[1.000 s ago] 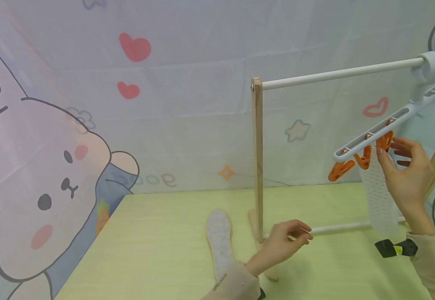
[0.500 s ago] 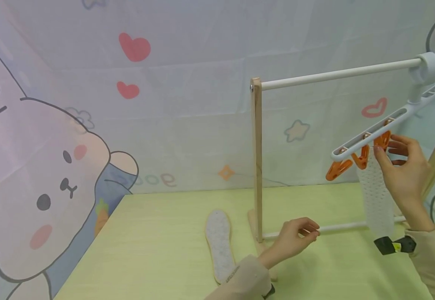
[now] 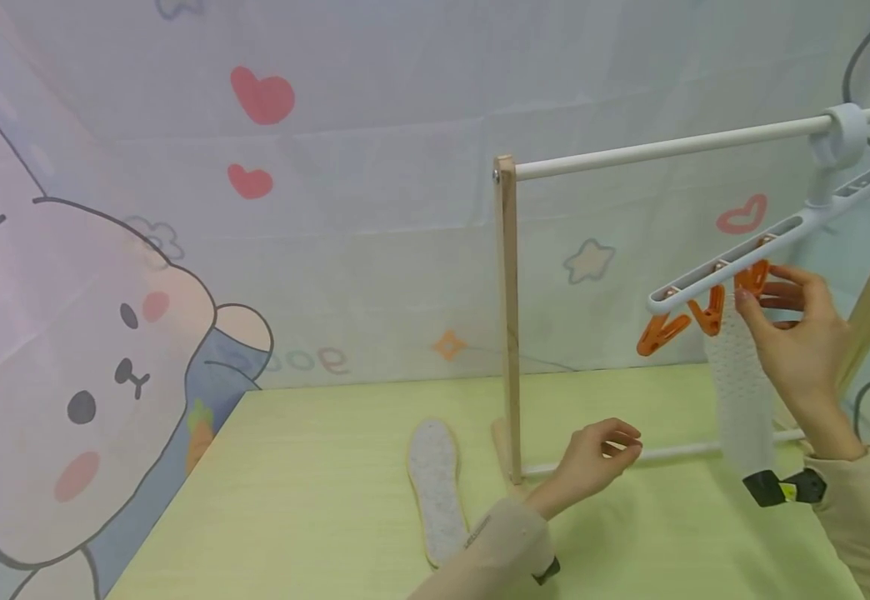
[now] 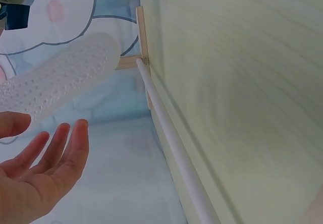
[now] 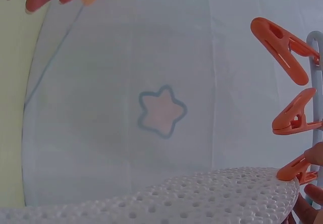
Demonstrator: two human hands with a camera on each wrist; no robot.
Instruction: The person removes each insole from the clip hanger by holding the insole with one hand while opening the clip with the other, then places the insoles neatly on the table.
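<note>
A white perforated insole [image 3: 739, 387] hangs upright from the grey clip hanger [image 3: 750, 237], its top edge at an orange clothes peg [image 5: 292, 169]. My right hand [image 3: 798, 346] pinches that peg between thumb and fingers, beside the top of the insole. Two other orange pegs, an end peg [image 5: 280, 50] and a middle peg [image 5: 295, 114], hang along the hanger with nothing in them. My left hand [image 3: 596, 457] is lower and to the left, holding nothing, fingers relaxed; in the left wrist view, its fingers [image 4: 75, 151] appear below the insole.
A grey felt-like insole [image 3: 435, 492] lies on the yellow-green table [image 3: 315, 500], left of the rack. The rack has a wooden post [image 3: 508, 333], a white top rail [image 3: 667, 150] bearing the hanger, and a white lower bar [image 3: 682, 451]. A printed cloth backdrop [image 3: 375, 250] stands behind.
My left hand has moved right and slightly up, towards the hanging insole. My right hand stays at the same peg. The whole head view has shifted slightly.
</note>
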